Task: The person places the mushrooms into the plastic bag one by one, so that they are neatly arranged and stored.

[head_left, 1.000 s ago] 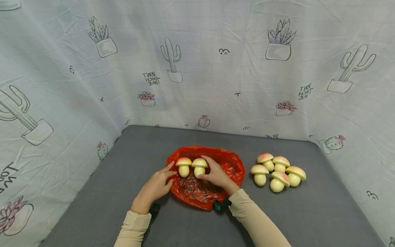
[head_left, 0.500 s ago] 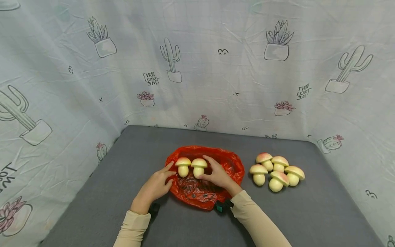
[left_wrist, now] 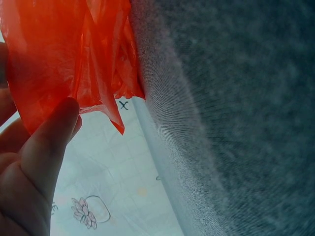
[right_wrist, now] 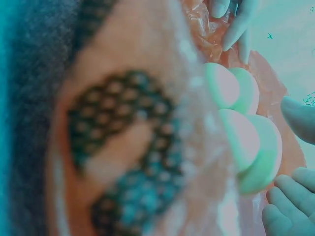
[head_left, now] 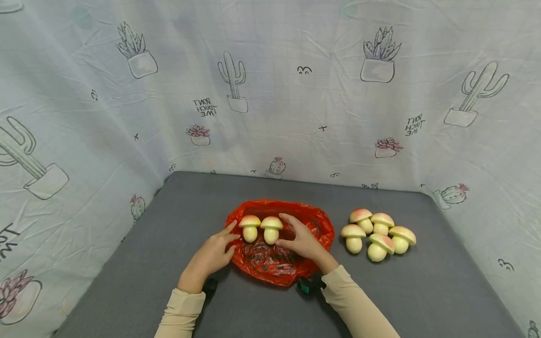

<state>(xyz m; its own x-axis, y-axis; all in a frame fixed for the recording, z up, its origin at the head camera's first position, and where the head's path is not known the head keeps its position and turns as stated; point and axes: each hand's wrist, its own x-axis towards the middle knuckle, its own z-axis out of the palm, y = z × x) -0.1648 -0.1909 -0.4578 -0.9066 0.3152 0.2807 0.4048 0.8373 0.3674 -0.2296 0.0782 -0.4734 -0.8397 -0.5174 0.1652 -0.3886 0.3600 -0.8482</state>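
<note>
A red plastic bag point(head_left: 281, 278) lies spread open on the grey table. Two pale yellow toy mushrooms rest inside it side by side, the left mushroom point(head_left: 250, 229) with a pink-tinged cap and the right mushroom point(head_left: 271, 230) close to my right hand. My left hand point(head_left: 212, 253) pinches the bag's left edge; in the left wrist view the thumb point(left_wrist: 54, 135) is on the near side of the red film, with fingers behind it. My right hand point(head_left: 305, 241) holds nothing, thumb and fingers spread just beside the right mushroom.
To the right of the bag several more toy mushrooms point(head_left: 381, 246) lie in a cluster on the table point(head_left: 405, 291). A white cloth point(head_left: 270, 94) with cactus drawings hangs behind and at both sides. Part of the right wrist view is covered by blurred, dark-patterned red film point(right_wrist: 128, 132).
My right hand has let go of the right mushroom and drawn slightly to the right. The mushroom stays in the bag. My left hand keeps its place on the bag's edge.
</note>
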